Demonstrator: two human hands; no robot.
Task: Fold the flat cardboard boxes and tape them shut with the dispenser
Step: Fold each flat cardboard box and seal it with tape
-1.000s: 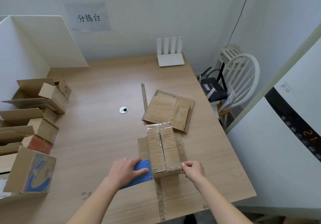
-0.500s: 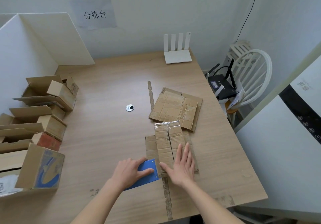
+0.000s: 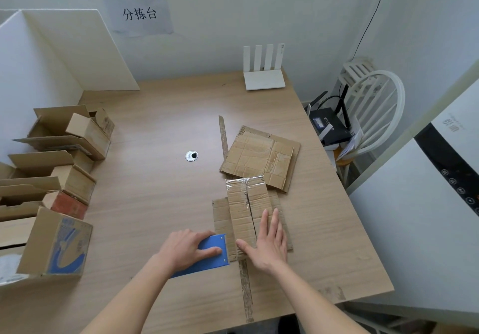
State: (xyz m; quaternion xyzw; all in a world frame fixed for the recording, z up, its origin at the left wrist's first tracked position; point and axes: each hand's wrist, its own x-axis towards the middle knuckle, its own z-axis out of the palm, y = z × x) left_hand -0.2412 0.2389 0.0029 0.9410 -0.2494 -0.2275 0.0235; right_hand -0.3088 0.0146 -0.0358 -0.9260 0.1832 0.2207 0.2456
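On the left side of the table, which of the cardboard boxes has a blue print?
The nearest brown cardboard box, at the table's front left edge. Its facing side carries a blue print; the boxes behind it are plain brown, one with a red side.

Left hand (image 3: 188, 249) curled, palm down; right hand (image 3: 269, 243) flat, fingers straight.

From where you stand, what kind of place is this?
Probably a small parcel packing or sorting corner: a wall sign above a wooden table, folded cartons stacked left, flat cardboard waiting.
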